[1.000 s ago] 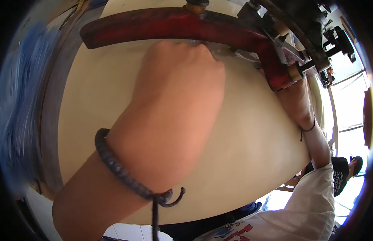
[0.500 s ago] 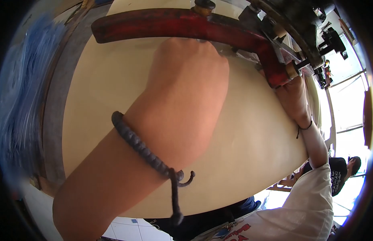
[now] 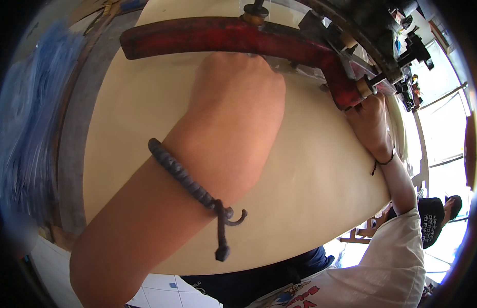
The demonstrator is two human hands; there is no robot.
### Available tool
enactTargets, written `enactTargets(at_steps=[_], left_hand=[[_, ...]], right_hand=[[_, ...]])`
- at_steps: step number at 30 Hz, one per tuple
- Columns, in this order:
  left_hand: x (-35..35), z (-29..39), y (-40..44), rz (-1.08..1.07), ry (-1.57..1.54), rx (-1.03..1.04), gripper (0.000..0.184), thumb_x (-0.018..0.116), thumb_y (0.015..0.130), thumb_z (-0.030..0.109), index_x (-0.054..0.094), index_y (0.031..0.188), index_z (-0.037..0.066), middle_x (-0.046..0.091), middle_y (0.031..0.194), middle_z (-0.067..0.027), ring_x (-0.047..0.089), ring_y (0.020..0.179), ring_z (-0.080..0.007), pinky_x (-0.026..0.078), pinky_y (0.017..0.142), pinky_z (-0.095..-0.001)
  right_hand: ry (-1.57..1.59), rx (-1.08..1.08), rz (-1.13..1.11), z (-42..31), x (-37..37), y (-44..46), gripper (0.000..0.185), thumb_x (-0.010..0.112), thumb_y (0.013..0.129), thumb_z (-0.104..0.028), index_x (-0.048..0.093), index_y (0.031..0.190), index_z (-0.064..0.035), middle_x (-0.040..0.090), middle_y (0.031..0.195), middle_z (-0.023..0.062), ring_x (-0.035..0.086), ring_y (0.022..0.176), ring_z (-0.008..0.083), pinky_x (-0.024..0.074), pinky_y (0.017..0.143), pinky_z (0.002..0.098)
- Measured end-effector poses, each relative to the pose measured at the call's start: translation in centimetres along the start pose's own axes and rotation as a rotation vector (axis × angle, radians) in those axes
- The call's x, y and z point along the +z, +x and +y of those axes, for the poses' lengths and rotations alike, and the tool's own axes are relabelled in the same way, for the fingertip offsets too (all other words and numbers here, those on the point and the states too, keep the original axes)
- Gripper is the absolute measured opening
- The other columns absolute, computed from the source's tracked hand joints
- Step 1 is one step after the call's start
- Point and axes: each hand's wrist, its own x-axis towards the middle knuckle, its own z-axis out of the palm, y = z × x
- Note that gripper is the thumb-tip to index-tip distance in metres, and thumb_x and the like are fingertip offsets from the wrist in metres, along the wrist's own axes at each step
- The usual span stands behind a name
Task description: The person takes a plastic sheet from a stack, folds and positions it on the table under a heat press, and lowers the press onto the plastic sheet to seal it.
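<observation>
In the head view my left hand point(image 3: 233, 108) is large in the middle, back up, wearing a dark braided cord point(image 3: 182, 174). Its fingers curl down out of sight just below a red curved metal arm point(image 3: 207, 37), so what they grip is hidden. Farther right, my right hand point(image 3: 371, 120) is bent beside the lower end of that red arm, with a thin dark cord on its wrist. Its fingertips are hidden and its hold cannot be made out. Clear plastic point(image 3: 305, 70) shows beneath the arm, on the pale tabletop point(image 3: 320, 169).
Dark machinery point(image 3: 366, 31) with screws and knobs stands at the upper right. Bluish clear plastic sheets point(image 3: 30, 128) hang along the left side. A person in a dark top point(image 3: 431, 220) is in the right background. White floor tiles point(image 3: 161, 295) show below the tabletop.
The view has shifted slightly, with the machine's right part now a little farther left. My left hand appears slightly higher than at first, its cord shifted up. Both hands keep nearly the same pose.
</observation>
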Motion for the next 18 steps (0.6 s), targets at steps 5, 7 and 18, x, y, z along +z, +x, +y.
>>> enactTargets(at_steps=[5, 7, 18], left_hand=[[0.4, -0.1, 0.0, 0.017, 0.015, 0.007, 0.013, 0.064, 0.078, 0.007, 0.074, 0.079, -0.003, 0.069, 0.071, -0.0214, 0.072, 0.072, -0.0335, 0.057, 0.071, -0.0411], [0.4, -0.2, -0.1, 0.031, 0.013, 0.025, 0.015, 0.064, 0.079, 0.007, 0.073, 0.083, -0.004, 0.069, 0.070, -0.0212, 0.072, 0.071, -0.0335, 0.057, 0.071, -0.0413], [0.0, 0.1, 0.1, -0.034, 0.036, 0.016, 0.026, 0.062, 0.085, 0.010, 0.071, 0.101, -0.009, 0.068, 0.069, -0.0212, 0.071, 0.069, -0.0342, 0.057, 0.069, -0.0426]], right_hand=[[0.095, 0.046, -0.023, -1.8, -0.8, 0.2, 0.022, 0.070, 0.082, 0.002, 0.074, 0.103, -0.0043, 0.073, 0.101, 0.0156, 0.069, 0.075, 0.0228, 0.0530, 0.062, 0.0349], [0.100, 0.052, -0.037, -1.8, -0.9, -0.1, 0.023, 0.070, 0.082, 0.003, 0.074, 0.103, -0.0047, 0.073, 0.106, 0.0147, 0.069, 0.078, 0.0221, 0.0531, 0.062, 0.0340], [0.156, 0.001, 0.061, -0.7, -0.2, 0.2, 0.020, 0.071, 0.078, 0.005, 0.076, 0.096, -0.0034, 0.073, 0.097, 0.0134, 0.069, 0.073, 0.0232, 0.0537, 0.065, 0.0339]])
